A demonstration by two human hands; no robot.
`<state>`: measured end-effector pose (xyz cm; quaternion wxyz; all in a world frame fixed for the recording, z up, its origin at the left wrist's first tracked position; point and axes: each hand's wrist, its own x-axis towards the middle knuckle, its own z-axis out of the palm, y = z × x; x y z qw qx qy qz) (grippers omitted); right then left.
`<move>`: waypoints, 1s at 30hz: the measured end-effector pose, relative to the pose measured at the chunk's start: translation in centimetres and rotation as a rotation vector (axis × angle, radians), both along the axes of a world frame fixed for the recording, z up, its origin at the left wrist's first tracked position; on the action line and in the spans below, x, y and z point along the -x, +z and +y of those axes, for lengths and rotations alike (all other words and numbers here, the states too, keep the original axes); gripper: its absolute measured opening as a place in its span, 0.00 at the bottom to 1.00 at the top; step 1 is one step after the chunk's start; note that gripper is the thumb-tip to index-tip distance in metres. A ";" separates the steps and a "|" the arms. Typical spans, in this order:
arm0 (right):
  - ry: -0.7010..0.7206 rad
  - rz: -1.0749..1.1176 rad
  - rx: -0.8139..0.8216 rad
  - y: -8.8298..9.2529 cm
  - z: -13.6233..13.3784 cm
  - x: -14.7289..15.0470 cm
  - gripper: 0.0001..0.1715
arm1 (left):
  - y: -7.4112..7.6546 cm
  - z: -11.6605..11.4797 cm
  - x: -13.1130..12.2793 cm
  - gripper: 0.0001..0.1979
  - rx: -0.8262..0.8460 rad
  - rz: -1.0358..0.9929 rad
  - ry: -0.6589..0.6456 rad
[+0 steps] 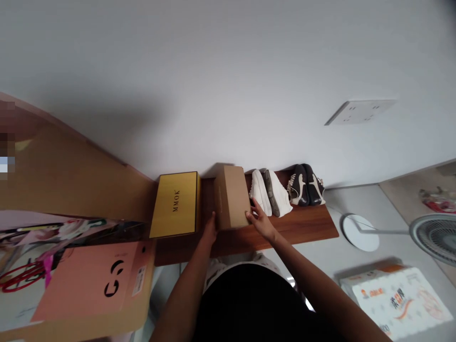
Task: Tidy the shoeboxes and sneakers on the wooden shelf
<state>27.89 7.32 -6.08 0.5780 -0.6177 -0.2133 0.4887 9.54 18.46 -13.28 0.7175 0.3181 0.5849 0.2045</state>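
Note:
A plain brown cardboard shoebox stands on a dark wooden shelf top, gripped from both sides. My left hand presses against its left side near the front. On the right side, my right hand has its thumb on the front corner and its fingers along the edge. Just right of the box sits a pair of white sneakers, and beyond them a pair of dark brown and cream shoes. A yellow shoebox marked MMOK lies to the left.
A large open carton holding a pink box borders the shelf on the left. At right on the floor are a standing fan with a round white base and a white printed package. A socket plate is on the wall.

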 end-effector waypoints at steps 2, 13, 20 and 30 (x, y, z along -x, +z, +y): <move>-0.005 -0.069 -0.005 -0.3 -0.6 -1.4 0.53 | -0.1 -0.1 -0.2 0.29 0.105 -0.069 0.016; 0.028 -0.076 0.094 -1.4 -0.4 -3.4 0.44 | 3.4 -0.5 1.2 0.30 -0.212 -0.058 0.155; 0.181 0.024 0.192 -1.2 1.7 -3.3 0.39 | 3.4 0.5 1.0 0.31 -0.326 0.113 0.139; 0.147 0.058 0.309 -6.0 3.5 -1.7 0.42 | 2.0 1.8 1.2 0.27 -0.325 0.177 0.146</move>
